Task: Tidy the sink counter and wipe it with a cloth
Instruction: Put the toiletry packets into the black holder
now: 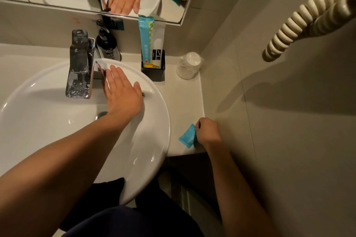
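My right hand [207, 131] pinches a small blue plastic sachet [187, 136] at the pale counter's [185, 98] front right corner. My left hand [121, 90] hovers flat, fingers spread, over the round white basin [154, 140] beside the chrome tap [80, 63]. A black holder [153, 67] and an upturned clear glass [188, 65] occupy the back of the counter.

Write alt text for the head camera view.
A person's right hand pinches a small blue packet on the sink counter; the left hand lies flat and open over the white basin, beside the faucet.
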Demonstrator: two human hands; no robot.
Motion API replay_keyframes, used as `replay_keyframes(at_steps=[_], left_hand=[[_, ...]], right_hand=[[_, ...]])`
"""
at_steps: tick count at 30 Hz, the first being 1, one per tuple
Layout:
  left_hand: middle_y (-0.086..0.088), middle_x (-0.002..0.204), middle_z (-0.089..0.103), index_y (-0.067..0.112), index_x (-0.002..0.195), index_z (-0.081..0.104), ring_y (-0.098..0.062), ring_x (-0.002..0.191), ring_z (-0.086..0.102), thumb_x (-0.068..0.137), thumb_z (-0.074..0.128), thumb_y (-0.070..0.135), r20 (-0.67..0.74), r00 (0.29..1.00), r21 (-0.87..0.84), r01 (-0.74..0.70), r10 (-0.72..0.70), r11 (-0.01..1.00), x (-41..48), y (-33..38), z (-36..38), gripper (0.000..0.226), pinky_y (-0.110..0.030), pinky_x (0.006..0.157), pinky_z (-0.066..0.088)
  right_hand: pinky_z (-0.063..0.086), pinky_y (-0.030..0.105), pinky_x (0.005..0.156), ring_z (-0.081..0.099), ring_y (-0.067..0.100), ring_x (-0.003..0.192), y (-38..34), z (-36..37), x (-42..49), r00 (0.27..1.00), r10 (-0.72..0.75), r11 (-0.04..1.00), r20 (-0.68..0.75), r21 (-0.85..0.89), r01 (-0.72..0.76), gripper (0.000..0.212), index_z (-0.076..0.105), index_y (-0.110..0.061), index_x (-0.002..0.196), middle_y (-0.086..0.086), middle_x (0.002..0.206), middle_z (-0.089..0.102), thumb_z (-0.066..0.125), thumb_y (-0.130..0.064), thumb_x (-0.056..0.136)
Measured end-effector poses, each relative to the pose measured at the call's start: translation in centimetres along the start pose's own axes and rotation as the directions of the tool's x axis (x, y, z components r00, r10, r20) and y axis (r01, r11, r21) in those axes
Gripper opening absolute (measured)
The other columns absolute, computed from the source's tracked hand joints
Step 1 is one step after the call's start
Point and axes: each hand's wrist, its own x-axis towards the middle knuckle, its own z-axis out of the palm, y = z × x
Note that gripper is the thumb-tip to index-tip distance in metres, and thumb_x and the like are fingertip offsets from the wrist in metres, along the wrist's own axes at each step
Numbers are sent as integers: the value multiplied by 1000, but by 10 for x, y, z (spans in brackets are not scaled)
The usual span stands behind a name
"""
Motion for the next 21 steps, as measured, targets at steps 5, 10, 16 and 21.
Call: replay_keyframes(at_steps=[5,10,16,21], left_hand=[[-14,170,-8,4,159,-6,-29,157,-9,104,22,45,18,1000,-2,4,-4,1000,0,0,-2,74,-46,126,-1],[-13,170,-10,5,159,-7,-29,157,-10,104,21,46,22,1000,2,8,-8,1000,-1,1,-2,75,-46,127,0],[-14,170,-9,4,159,-7,-29,157,-9,104,21,46,21,1000,4,11,-11,1000,0,2,-4,75,-47,128,1],[-14,170,-9,3,159,-6,-29,157,-9,104,21,44,8,1000,-12,-1,1,1000,0,3,-4,74,-46,127,-2]], right_hand=[[54,38,77,63,25,88,-28,-45,-1,973,-96,971,-210,196,138,13,57,-16,86,8,94,65,53,-12,98],[47,38,71,57,22,83,-82,-106,8,796,-301,846,-525,239,477,11,56,-21,88,3,95,63,54,-14,96],[49,42,74,55,29,84,-153,-139,36,639,-505,744,-580,82,663,10,59,-16,96,9,99,56,51,-9,96],[50,45,75,56,34,85,-175,-129,56,675,-614,754,-409,-53,654,14,57,-15,97,9,99,54,48,-6,92]])
